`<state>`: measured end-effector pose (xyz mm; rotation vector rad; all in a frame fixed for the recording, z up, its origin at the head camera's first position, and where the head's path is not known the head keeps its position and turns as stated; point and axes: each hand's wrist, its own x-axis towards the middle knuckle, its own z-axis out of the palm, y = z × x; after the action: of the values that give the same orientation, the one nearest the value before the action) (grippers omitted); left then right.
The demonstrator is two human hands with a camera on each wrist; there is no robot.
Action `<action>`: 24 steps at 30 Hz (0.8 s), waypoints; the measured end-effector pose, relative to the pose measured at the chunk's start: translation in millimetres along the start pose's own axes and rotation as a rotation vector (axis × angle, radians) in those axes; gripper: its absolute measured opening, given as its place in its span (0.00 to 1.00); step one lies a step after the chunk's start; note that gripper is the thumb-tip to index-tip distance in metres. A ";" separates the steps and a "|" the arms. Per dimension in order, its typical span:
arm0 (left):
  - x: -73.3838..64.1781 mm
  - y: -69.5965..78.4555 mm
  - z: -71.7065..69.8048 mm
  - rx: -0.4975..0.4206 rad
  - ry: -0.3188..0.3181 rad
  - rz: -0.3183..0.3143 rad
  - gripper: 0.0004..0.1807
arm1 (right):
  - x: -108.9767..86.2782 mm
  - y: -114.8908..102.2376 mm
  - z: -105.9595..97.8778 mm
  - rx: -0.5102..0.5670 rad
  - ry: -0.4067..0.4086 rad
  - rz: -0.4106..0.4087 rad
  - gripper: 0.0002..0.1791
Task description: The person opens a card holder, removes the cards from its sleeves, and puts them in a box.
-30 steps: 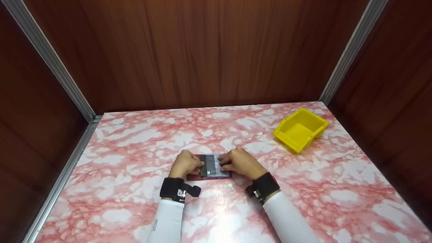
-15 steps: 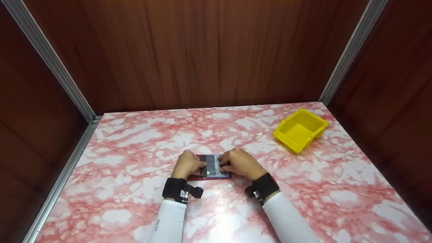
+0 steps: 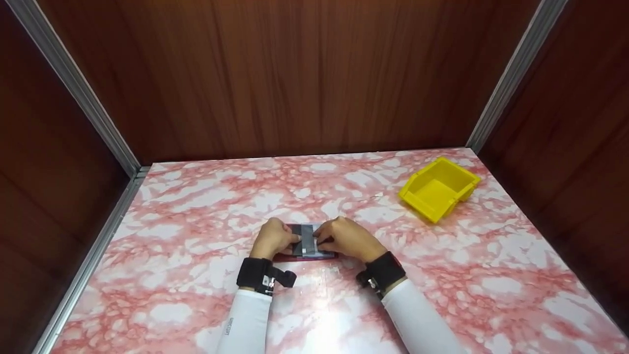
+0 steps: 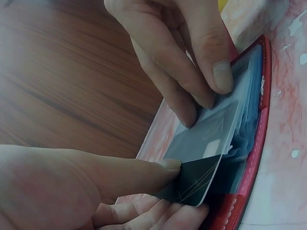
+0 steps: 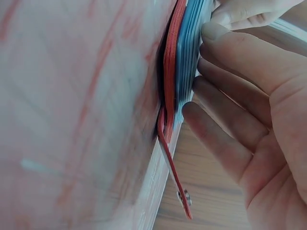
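Note:
A red card holder (image 4: 264, 91) with a stack of clear plastic sleeves (image 5: 187, 72) lies spread on the table. My left hand (image 3: 272, 239) pinches a dark card (image 4: 195, 179) between thumb and fingers at the holder's left side. Part of this card lies under a clear sleeve, and lettering that reads VIP shows through the plastic. With fairly straight fingers, my right hand (image 3: 350, 238) touches the top sleeve, thumb and fingertips on the plastic close to the card's far end. A red strap (image 5: 175, 175) with a metal snap sticks out from the holder in the right wrist view.
On the right of the pink and white marbled table (image 3: 196, 196) stands a yellow bin (image 3: 437, 194). Dark wood panels (image 3: 295, 78) rise behind the table and along both sides, with metal posts at the corners.
My right fingers have slid a little to the left over the sleeve, thumb and forefinger closer together. The left hand has shifted slightly rightward with the card.

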<state>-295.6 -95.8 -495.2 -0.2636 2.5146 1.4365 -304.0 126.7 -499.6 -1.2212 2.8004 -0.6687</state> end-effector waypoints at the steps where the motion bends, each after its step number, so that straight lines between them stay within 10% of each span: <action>1: 0.0 -0.1 -0.1 -0.003 -0.003 0.000 0.16 | -0.3 0.1 -0.1 -0.002 -0.001 -0.001 0.07; 24: 0.5 -2.2 -3.7 -0.094 0.005 -0.030 0.15 | 1.5 0.0 1.3 0.012 0.011 0.003 0.05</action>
<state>-296.0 -100.1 -495.3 -0.3208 2.4399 1.5466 -304.9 125.2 -500.5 -1.2148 2.8023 -0.6926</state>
